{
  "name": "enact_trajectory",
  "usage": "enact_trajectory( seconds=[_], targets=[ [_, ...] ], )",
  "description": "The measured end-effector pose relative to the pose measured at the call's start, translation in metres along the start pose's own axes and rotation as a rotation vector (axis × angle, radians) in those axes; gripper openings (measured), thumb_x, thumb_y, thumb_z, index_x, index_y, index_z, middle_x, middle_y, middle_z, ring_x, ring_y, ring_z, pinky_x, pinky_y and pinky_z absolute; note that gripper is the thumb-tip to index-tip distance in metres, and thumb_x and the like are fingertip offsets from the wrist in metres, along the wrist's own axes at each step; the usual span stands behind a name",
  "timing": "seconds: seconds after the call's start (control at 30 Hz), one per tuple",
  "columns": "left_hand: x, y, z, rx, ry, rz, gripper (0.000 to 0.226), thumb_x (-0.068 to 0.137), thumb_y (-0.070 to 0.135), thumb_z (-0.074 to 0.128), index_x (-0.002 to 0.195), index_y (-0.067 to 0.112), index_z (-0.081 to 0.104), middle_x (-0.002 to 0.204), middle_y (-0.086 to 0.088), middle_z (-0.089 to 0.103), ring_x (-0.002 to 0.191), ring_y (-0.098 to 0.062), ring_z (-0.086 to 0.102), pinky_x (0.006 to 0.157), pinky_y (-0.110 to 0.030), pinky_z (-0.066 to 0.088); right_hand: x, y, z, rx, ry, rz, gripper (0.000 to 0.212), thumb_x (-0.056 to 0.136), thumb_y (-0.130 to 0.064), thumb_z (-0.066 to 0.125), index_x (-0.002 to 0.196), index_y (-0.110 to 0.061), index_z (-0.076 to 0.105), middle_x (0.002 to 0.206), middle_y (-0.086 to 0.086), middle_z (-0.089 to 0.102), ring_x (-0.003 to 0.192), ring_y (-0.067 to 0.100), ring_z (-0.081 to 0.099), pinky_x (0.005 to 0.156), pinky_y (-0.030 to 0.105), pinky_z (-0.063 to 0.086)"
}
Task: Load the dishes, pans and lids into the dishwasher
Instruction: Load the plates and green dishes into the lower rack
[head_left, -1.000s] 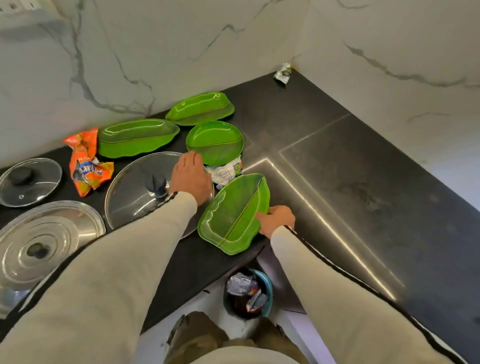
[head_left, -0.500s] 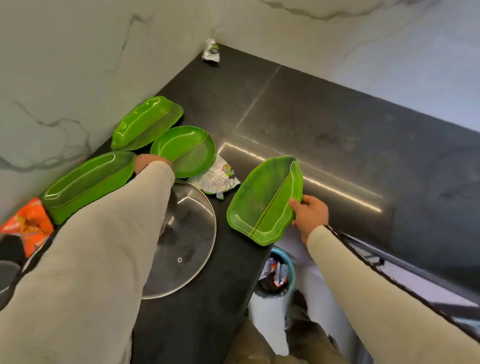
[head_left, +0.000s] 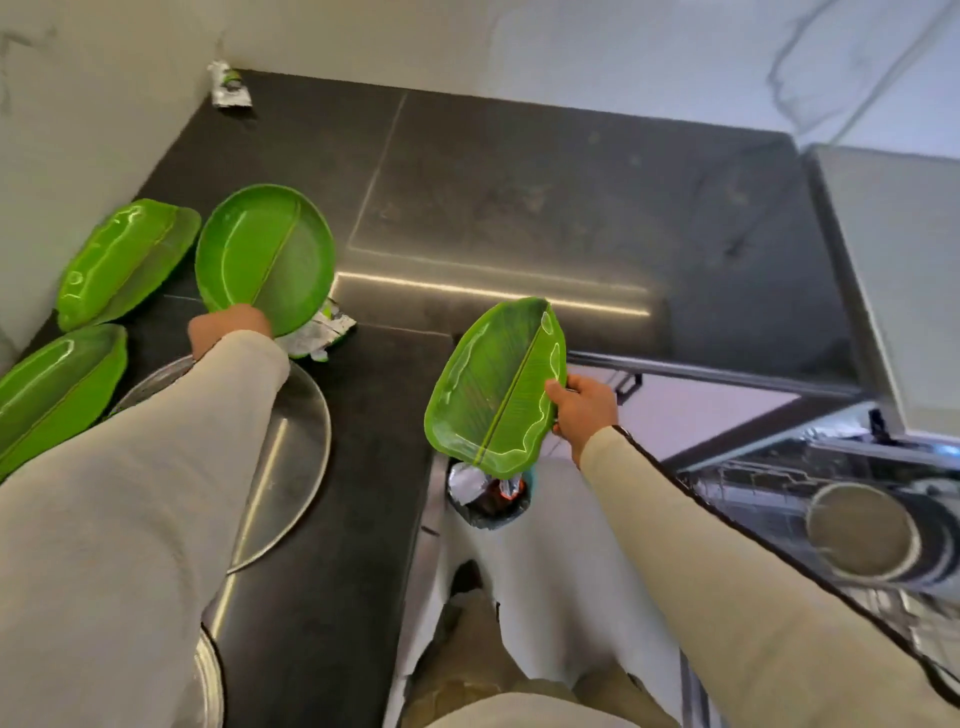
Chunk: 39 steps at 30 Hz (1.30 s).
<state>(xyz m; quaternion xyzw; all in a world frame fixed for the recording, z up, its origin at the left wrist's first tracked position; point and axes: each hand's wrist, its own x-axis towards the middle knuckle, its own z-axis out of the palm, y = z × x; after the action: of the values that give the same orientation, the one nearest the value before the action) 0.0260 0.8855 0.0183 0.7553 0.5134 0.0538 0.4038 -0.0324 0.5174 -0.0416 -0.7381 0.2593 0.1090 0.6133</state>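
Leaf-shaped green plate (head_left: 493, 389), glossy, veined, now off counter (head_left: 519, 208) in grip of right hand (head_left: 587, 410); left hand (head_left: 228, 330) gripping round plate (head_left: 265, 260).

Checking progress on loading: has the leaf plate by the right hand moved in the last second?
Yes. The right hand has lifted the leaf plate off the counter, rightward past its edge, over the bin.

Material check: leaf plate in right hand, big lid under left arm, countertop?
Leaf plate: likely glossy moulded plastic or melamine; uniform green, soft highlights.
Lid: probably glass with a metal rim; translucent grey, bright edge, streaky reflection.
Countertop: dark polished stone or tile, apparently; seams, mirrored light strip.
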Motion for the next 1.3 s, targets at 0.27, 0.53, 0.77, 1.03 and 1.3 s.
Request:
enact_trajectory(
  seconds=[0.27,0.53,0.77,1.03,1.3],
  targets=[
    [-0.164,-0.034,0.087,-0.013,-0.099,0.247,0.037,0.091,0.005,0.046,0.123,0.001,0.063,0.125,-0.024,0.062,0.117,-0.039,0.056,0.097,-0.039,0.041,-0.049,0.099,-0.156,0.057,0.232,0.117,0.035,0.085,-0.026,0.065,0.080,0.008,0.065,0.068,0.015,0.058,0.065,0.019,0.051,0.063,0.041,0.050],
    [-0.365,-0.137,0.183,0.208,-0.378,0.482,0.036,0.090,0.004,0.047,0.120,-0.005,0.066,0.120,-0.030,0.063,0.113,-0.044,0.057,0.099,-0.044,0.043,-0.146,0.242,-0.351,0.052,0.495,0.356,0.031,0.092,-0.030,0.051,0.088,-0.003,0.065,0.089,0.020,0.061,0.077,0.030,0.056,0.070,0.037,0.045],
    [-0.513,-0.211,0.246,0.363,-0.570,0.458,0.032,0.096,0.006,0.046,0.119,-0.007,0.064,0.124,-0.033,0.059,0.116,-0.047,0.054,0.104,-0.046,0.041,-0.203,0.335,-0.461,0.177,0.678,0.498,0.029,0.085,-0.035,0.054,0.096,-0.009,0.062,0.092,0.017,0.063,0.083,0.032,0.058,0.080,0.044,0.052],
    [-0.595,-0.220,0.329,0.323,-0.845,0.310,0.023,0.090,0.000,0.065,0.112,-0.007,0.066,0.097,-0.020,0.066,0.086,-0.024,0.059,0.062,-0.030,0.049,-0.186,0.360,-0.540,0.261,0.638,0.607,0.033,0.070,0.013,0.064,0.096,-0.006,0.066,0.086,0.010,0.069,0.076,0.028,0.066,0.066,0.034,0.056],
    [-0.654,-0.191,0.445,0.317,-0.980,-0.060,0.026,0.091,-0.005,0.059,0.117,-0.004,0.057,0.102,-0.019,0.058,0.086,-0.032,0.059,0.066,-0.043,0.053,-0.085,0.360,-0.622,-0.186,0.544,0.767,0.018,0.081,-0.003,0.049,0.092,-0.003,0.064,0.093,0.017,0.062,0.085,0.031,0.061,0.068,0.034,0.052]
  ],
)
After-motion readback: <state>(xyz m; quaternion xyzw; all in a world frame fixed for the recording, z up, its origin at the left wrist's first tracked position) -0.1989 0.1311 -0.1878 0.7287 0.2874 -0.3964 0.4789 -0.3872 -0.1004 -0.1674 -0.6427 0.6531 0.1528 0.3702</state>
